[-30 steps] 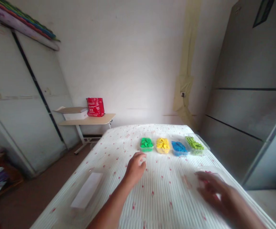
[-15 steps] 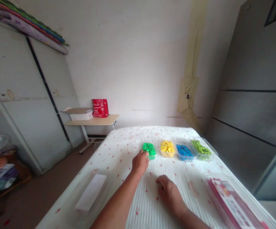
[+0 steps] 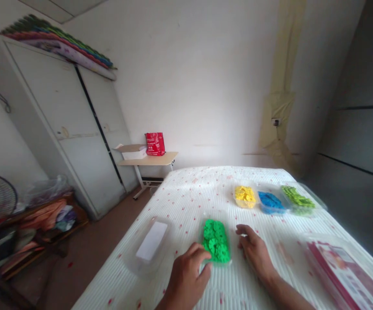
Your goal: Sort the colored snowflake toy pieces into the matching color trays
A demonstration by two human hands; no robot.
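A clear plastic container (image 3: 230, 260) full of green plastic pieces (image 3: 217, 241) sits on the patterned bed cover, between my hands. My left hand (image 3: 189, 273) is at its near left corner, fingertips and thumb closed on the rim. To the right of the container, my right hand (image 3: 257, 252) rests near the cover with its fingers loosely bent and apart; I see nothing in it. Farther back on the right stand containers of yellow pieces (image 3: 245, 194), blue pieces (image 3: 271, 201) and light green pieces (image 3: 297, 198).
On the left lies a clear lid or tray with a white label (image 3: 152, 241). A clear case with a pink, printed insert (image 3: 344, 267) lies at the right edge. Beyond the bed, a small table (image 3: 154, 159) holds a white box and a red bag (image 3: 155, 144).
The green container has moved nearer, out of the row, with my left hand at its edge. The view has turned left. My right hand stays bent near the cover.
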